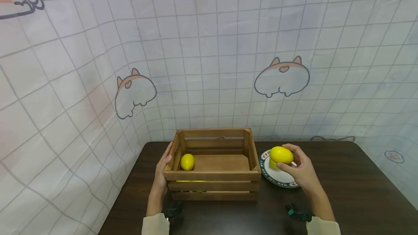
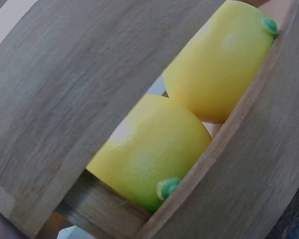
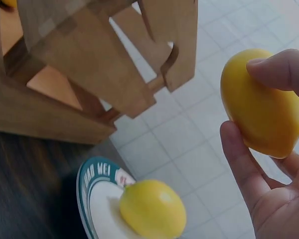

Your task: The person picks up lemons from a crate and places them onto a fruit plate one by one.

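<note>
My right hand (image 1: 304, 170) grips a yellow lemon (image 1: 281, 155) between thumb and fingers, held up above a white plate (image 1: 283, 181) with a green lettered rim. A second lemon (image 3: 153, 209) lies on that plate; the held one partly covers it in the head view. My left hand (image 1: 160, 172) rests along the left side of a slatted wooden crate (image 1: 212, 176), its fingers extended. Inside the crate a lemon (image 1: 187, 162) shows at the left. Through the slats in the left wrist view I see two lemons with green tips, a nearer lemon (image 2: 149, 149) and a farther lemon (image 2: 219, 59).
The crate and plate stand side by side on a dark wooden table (image 1: 346, 180). Behind and to the left hangs a white gridded cloth (image 1: 209, 61) with cartoon dogs. Dark bands are on both wrists.
</note>
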A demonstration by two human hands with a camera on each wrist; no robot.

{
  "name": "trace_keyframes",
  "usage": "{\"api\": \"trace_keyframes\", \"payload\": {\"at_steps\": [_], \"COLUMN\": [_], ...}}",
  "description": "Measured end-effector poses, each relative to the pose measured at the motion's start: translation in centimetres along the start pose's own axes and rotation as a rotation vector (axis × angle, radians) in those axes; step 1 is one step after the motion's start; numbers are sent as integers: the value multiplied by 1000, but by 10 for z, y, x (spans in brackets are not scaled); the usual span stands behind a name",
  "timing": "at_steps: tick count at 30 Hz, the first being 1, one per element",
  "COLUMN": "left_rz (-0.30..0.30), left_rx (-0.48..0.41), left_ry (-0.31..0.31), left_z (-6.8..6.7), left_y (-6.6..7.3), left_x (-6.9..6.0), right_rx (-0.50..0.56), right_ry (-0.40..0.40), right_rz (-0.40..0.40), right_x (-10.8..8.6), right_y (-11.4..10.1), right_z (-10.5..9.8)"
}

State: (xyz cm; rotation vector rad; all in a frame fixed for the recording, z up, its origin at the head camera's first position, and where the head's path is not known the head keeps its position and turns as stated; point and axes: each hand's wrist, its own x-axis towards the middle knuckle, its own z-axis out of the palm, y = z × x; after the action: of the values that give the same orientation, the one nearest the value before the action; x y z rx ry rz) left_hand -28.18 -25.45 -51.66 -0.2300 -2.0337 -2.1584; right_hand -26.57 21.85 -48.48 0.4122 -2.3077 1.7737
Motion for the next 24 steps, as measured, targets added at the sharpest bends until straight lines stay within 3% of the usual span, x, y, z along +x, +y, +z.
{"api": "trace_keyframes", "payload": {"at_steps": [8,16,24], "left_rz": [0,2,2], "left_rx": [-3,8,4], "left_ry": [1,-8,1], "left_z": [-1,0,-1], "left_y": [0,-1,-3], "left_x": [-1,-1,0], "right_rx": [-73,-149,-193], "right_ry": [1,-39,-49], "right_rz": [38,135,138], "right_x": [-3,-3,-3], "right_y": [17,33,48], "right_z": [-6,-11,-7]}}
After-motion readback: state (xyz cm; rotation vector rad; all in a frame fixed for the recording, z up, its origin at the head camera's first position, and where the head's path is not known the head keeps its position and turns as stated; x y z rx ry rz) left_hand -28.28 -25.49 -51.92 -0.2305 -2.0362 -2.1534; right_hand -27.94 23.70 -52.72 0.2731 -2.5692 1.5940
